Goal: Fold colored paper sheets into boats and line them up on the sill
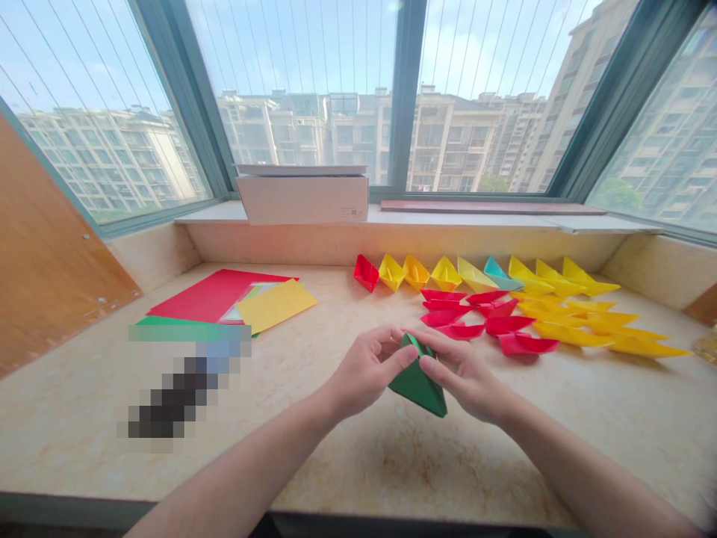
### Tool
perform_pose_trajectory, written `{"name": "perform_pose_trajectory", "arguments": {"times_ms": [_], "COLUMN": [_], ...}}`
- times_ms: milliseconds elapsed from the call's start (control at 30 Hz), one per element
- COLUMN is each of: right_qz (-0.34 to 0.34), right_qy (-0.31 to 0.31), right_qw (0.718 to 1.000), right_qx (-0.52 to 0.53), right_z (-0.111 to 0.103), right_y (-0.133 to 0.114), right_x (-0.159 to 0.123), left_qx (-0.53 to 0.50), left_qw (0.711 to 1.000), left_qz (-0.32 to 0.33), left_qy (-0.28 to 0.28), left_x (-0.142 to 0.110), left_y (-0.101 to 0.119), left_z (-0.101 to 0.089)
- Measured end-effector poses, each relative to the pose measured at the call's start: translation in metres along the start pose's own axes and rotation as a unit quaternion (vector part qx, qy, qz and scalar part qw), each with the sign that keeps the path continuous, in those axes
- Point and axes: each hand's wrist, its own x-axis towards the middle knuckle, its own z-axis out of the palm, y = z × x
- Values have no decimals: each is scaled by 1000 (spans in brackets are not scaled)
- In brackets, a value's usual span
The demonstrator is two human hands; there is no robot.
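Window bay: light stone-patterned counter [347, 456] below angled panes, apartment blocks and blue sky outside; I read the clock from my folded paper, 12 toward the glass.
Green paper: the folded green paper [417, 390] is at the dial's centre, raised over the counter, tilted, its long lower edge sloping down toward 4 o'clock.
Left forearm: comes in from 8 o'clock, bare; my left hand [364, 370] is curled, thumb laid across the paper's near face, the other fingers bent behind its top.
Right forearm: comes in from 4 o'clock; my right hand [470, 379] mirrors it, thumb pressed on the near face, fingers reaching over the upper edge.
Fingers: narrow on both sides, pinching the green paper, thumbtips close together.
White box: the white box [302, 199] stands on the sill [375, 214] at 11 o'clock, lid on top; I cannot see inside.
Paper boats: a back row of red, yellow and blue boats [447, 274] spans 11 to 2 o'clock, open hollows upward; red boats [526, 344] and yellow boats [644, 344] cluster before it, 1 to 3 o'clock.
Loose sheets: red sheet [207, 295], yellow sheet [278, 305] and green beneath, 10 o'clock.
Blurred patch: pixelated, dark, 9 o'clock; unreadable.
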Motion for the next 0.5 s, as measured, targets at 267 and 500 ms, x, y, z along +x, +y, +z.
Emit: {"name": "perform_pose_trajectory", "arguments": {"times_ms": [267,500], "right_qz": [-17,-24], "right_qy": [21,42], "right_qw": [1000,997], "right_qx": [-4,-58], "right_z": [2,6], "right_y": [6,6], "right_x": [-2,-4], "left_qx": [35,181], "left_qw": [999,979], "left_qz": [14,67], "left_qy": [-1,60], "left_x": [0,-3], "left_y": [-4,4], "left_z": [-3,-2]}}
